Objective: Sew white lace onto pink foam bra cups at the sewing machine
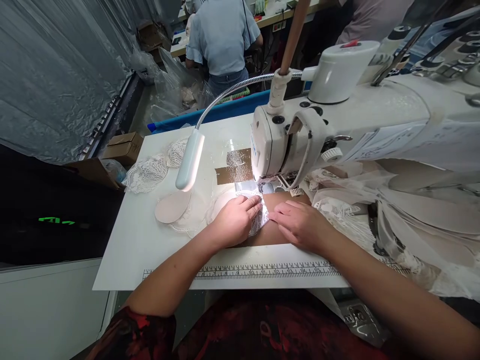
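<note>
Both hands are at the needle area of a white sewing machine point(262, 145). My left hand point(237, 220) presses on white lace point(258, 224) just in front of the needle, its fingers close together. To its right, my right hand point(300, 225) has its fingers bunched together at the right edge of the lace, over a brown sheet point(268, 236) on the tabletop. A beige oval cup piece point(172, 207) with lace along its edge lies left of my left hand. The presser foot area is brightly lit, and fine detail there is washed out.
A lamp point(190, 160) on a bendable neck hangs over the white table point(123, 250). White lace pieces point(148, 172) lie at the back left. Beige cups and lace point(423, 215) are heaped at the right. Beyond the table a person in a light blue shirt point(221, 37) sits.
</note>
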`<state>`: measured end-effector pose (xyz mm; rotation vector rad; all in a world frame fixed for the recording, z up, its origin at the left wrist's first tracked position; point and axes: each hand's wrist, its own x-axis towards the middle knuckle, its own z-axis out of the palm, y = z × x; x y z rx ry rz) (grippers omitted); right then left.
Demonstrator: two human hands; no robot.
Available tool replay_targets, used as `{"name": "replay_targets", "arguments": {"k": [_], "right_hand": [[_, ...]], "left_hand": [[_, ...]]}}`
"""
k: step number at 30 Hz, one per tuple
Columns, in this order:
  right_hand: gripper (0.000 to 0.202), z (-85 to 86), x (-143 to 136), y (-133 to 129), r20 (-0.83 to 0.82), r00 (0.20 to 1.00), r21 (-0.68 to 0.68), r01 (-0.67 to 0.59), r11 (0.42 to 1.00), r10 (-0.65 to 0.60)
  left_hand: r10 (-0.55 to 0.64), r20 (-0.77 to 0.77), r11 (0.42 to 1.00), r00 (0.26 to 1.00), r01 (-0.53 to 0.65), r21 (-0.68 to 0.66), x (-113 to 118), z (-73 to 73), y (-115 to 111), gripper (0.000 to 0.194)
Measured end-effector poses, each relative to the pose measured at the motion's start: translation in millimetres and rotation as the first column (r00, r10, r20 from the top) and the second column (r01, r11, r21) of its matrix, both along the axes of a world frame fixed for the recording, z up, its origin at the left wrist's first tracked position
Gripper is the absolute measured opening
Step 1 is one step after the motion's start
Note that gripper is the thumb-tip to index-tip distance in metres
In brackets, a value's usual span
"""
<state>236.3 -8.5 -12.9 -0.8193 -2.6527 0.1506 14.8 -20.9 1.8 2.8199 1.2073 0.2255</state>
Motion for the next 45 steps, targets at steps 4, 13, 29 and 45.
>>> {"name": "replay_targets", "arguments": {"k": [4, 13, 29, 45], "right_hand": [[0.026, -2.2, -4.3, 3.3, -0.001, 1.000, 0.029, 0.030, 0.999, -0.030], [0.029, 1.3, -13.6, 7.8, 0.089, 0.981, 0.093, 0.163, 0.982, -0.171], [0.034, 8.2, -20.4, 12.4, 0.166, 0.952, -0.002, 0.263, 0.965, -0.259], [0.040, 4.2, -17.3, 16.9, 0.080, 0.951, -0.061, 0.302, 0.951, -0.297]], "left_hand": [[-0.019, -0.019, 1.000, 1.000, 0.019, 0.016, -3.5, -0.4, 10.1, 0.047], [-0.053, -0.041, 0.996, 0.998, 0.056, 0.073, -13.5, -7.8, 33.1, 0.045], [-0.103, 0.059, 0.994, 0.993, 0.100, 0.039, -18.4, -7.5, 39.2, 0.034], [-0.022, 0.026, 0.999, 0.999, 0.021, 0.027, -23.8, -9.1, 54.9, 0.041]]}}
